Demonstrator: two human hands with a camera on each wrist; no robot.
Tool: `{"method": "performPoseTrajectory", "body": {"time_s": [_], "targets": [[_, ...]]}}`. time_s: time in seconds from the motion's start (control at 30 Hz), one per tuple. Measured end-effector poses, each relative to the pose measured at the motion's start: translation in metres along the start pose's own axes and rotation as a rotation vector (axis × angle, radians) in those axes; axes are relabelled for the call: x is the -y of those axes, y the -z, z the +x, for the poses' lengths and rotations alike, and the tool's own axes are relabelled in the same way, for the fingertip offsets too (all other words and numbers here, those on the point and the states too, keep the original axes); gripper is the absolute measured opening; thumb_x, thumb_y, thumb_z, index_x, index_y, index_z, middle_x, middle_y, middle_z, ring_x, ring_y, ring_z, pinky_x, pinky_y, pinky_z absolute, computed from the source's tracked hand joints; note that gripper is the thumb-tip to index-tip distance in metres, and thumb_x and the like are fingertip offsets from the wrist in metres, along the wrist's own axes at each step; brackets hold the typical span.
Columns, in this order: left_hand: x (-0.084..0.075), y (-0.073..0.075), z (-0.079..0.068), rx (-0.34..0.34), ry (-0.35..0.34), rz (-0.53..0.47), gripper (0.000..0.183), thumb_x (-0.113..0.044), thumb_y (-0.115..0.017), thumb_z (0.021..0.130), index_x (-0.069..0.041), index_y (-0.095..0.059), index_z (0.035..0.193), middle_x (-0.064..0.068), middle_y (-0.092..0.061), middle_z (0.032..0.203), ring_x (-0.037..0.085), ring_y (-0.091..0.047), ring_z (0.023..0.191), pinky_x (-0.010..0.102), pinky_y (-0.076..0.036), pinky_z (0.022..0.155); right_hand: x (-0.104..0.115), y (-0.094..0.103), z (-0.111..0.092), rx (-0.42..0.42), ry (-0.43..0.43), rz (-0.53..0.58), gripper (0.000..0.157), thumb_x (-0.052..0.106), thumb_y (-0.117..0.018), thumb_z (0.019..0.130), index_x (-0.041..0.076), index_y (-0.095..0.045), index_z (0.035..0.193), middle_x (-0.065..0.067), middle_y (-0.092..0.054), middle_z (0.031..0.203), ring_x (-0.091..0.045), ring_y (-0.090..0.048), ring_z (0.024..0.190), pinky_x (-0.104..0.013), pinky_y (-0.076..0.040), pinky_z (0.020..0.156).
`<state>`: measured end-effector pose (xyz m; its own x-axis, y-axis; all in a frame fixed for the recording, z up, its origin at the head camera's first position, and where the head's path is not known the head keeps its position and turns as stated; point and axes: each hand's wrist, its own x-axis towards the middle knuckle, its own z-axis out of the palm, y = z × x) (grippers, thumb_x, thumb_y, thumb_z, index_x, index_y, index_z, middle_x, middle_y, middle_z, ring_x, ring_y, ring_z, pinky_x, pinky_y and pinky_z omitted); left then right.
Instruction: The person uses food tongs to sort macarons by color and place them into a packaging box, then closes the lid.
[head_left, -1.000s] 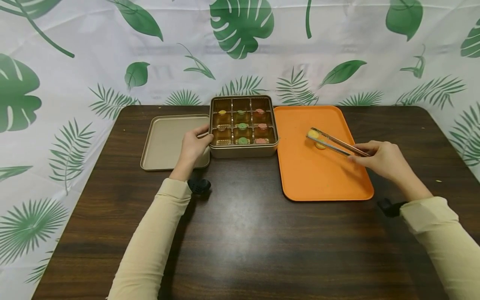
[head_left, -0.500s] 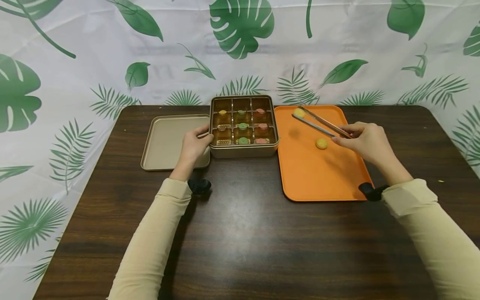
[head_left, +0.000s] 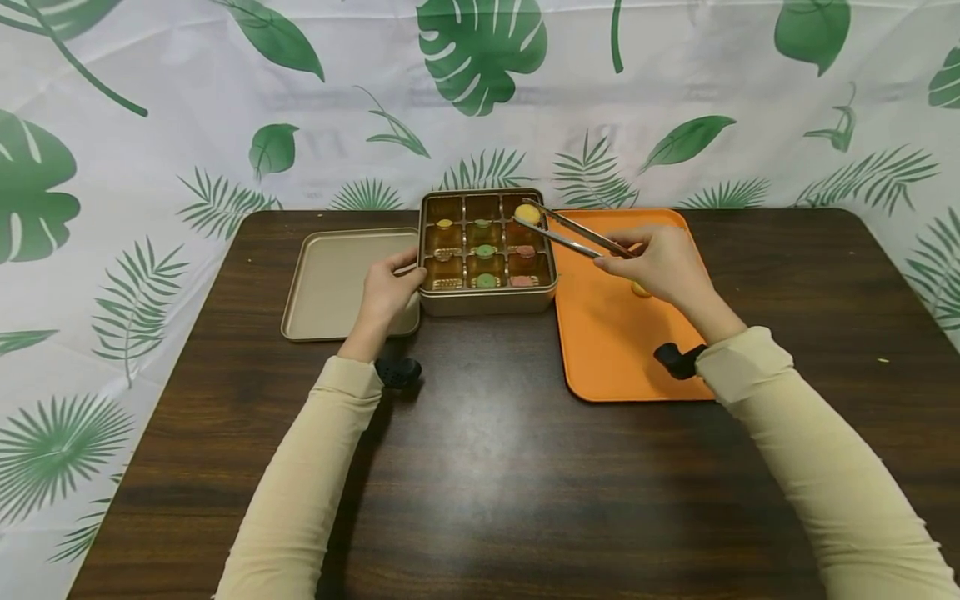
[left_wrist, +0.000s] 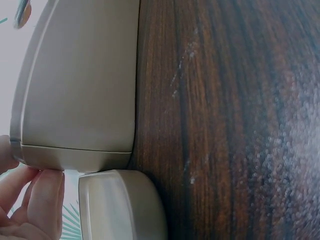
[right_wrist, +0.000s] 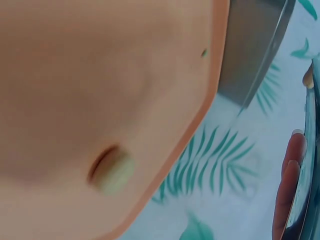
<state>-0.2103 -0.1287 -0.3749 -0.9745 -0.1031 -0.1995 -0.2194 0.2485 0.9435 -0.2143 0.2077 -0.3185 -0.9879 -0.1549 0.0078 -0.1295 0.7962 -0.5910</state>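
Two hands in this one. What's the right hand (head_left: pixel 663 265) got?

Metal tongs (head_left: pixel 562 240), pinched in thumb and fingers. Their tips hold a yellow piece (head_left: pixel 527 215) over the tin (head_left: pixel 486 303), around its 2 o'clock. Can't tell how high it is, tbh.

And the left hand (head_left: pixel 390 292)?

Gripping the tin's edge at about 8 o'clock, thumb up at the rim. There's a flat gold lid (head_left: pixel 322 283) right beside the tin at 9 o'clock.

Anything on the orange tray (head_left: pixel 618 354)?

Yep, that's at the tin's 3 o'clock, with a second round (head_left: pixel 640 288) on it, mostly hidden by the right hand in the head view. Green pieces (head_left: pixel 486 251) fill the tin's middle column, btw. All on a dark wood counter (head_left: pixel 465 467).
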Motion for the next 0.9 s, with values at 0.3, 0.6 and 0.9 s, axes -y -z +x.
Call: {"method": "performPoseTrajectory", "body": {"time_s": [0.3,0.6,0.9], "targets": [[0.000,0.002,0.002,-0.006,-0.014,-0.001,0.046,-0.009,-0.053,0.096,-0.005,-0.047,0.141,0.017,-0.048,0.144,0.029,-0.051,0.129,0.038,-0.048,0.104,0.026,-0.028,0.018,0.014,0.076,-0.053,0.044,0.032,-0.071,0.085,0.008,-0.067,0.121,-0.018,-0.070,0.108,-0.031,-0.066,0.092,-0.031,-0.050,0.062],[0.000,0.000,0.002,-0.003,-0.009,-0.017,0.047,-0.008,-0.053,0.096,-0.005,-0.046,0.142,0.017,-0.047,0.144,0.029,-0.052,0.129,0.037,-0.048,0.104,0.041,-0.052,0.024,0.094,0.055,-0.082,0.044,0.032,-0.071,0.085,0.013,-0.066,0.125,-0.015,-0.072,0.095,-0.017,-0.052,0.055,-0.024,-0.035,0.046],[0.001,-0.001,0.001,0.004,-0.005,-0.012,0.048,-0.009,-0.052,0.096,-0.005,-0.044,0.143,0.016,-0.045,0.146,0.028,-0.050,0.130,0.036,-0.047,0.105,0.053,-0.056,0.029,0.116,0.033,-0.102,0.046,0.035,-0.069,0.086,0.013,-0.064,0.126,-0.014,-0.072,0.101,-0.010,-0.028,0.041,-0.023,-0.026,0.043]]}}
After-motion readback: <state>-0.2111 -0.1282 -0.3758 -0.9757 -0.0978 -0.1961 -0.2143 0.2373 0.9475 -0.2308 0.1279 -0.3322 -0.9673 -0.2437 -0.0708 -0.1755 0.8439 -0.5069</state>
